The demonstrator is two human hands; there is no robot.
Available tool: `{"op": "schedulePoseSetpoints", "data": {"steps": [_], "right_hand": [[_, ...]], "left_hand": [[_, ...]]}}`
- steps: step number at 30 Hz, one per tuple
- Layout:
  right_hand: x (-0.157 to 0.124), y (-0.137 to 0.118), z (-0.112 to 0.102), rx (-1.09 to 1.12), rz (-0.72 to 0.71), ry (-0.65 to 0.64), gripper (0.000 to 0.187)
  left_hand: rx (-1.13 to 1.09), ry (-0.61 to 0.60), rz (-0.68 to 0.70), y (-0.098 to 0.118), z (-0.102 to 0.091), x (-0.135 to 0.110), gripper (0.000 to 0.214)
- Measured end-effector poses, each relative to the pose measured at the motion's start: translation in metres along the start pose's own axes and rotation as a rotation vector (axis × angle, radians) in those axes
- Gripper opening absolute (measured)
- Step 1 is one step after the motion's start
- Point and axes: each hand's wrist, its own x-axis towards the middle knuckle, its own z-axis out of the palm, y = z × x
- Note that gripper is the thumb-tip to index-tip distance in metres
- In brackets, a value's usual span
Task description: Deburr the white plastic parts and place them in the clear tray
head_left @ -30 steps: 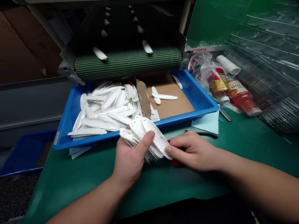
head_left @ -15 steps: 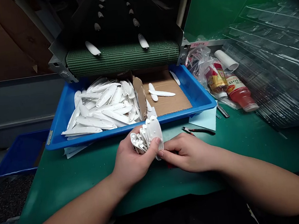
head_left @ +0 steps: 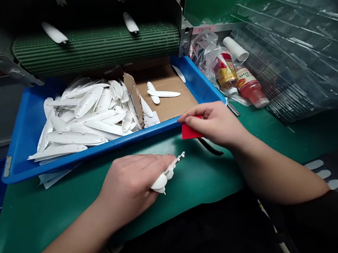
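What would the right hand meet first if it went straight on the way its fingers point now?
Probably the front rim of the blue tray: the right hand, pinching a red card, points left along it. If the hand is higher than the rim, the white pieces come first.

In front of the blue tray (head_left: 105, 149), the left hand (head_left: 129, 185) covers most of the white plastic pieces (head_left: 165, 175), so their number cannot be told. At the tray's front right corner, the right hand (head_left: 217, 123) hides part of the red piece (head_left: 188, 133) and the head of the pliers (head_left: 210, 148). Behind the tray, the conveyor (head_left: 97, 47) is cut off by the top edge.
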Motion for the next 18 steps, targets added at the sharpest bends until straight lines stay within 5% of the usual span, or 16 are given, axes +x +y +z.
{"op": "schedulePoseSetpoints", "data": {"steps": [5, 8, 12, 16, 18], "right_hand": [[-0.003, -0.004, -0.002, 0.015, 0.073, -0.299, 0.027], [-0.004, -0.004, 0.000, -0.102, 0.057, -0.129, 0.022], [-0.001, 0.001, -0.001, -0.016, 0.096, -0.355, 0.026], [0.004, 0.006, -0.004, -0.212, 0.120, -0.211, 0.020], [0.005, 0.006, -0.005, -0.087, 0.139, -0.294, 0.025]], "left_hand": [[0.079, -0.054, 0.043, -0.002, -0.006, 0.000, 0.034], [0.104, -0.054, 0.043, -0.004, -0.006, 0.000, 0.033], [0.157, -0.073, 0.067, -0.005, -0.005, -0.001, 0.031], [0.191, -0.091, 0.091, -0.004, -0.004, -0.001, 0.030], [0.198, -0.093, 0.102, -0.003, -0.003, -0.001, 0.029]]}}
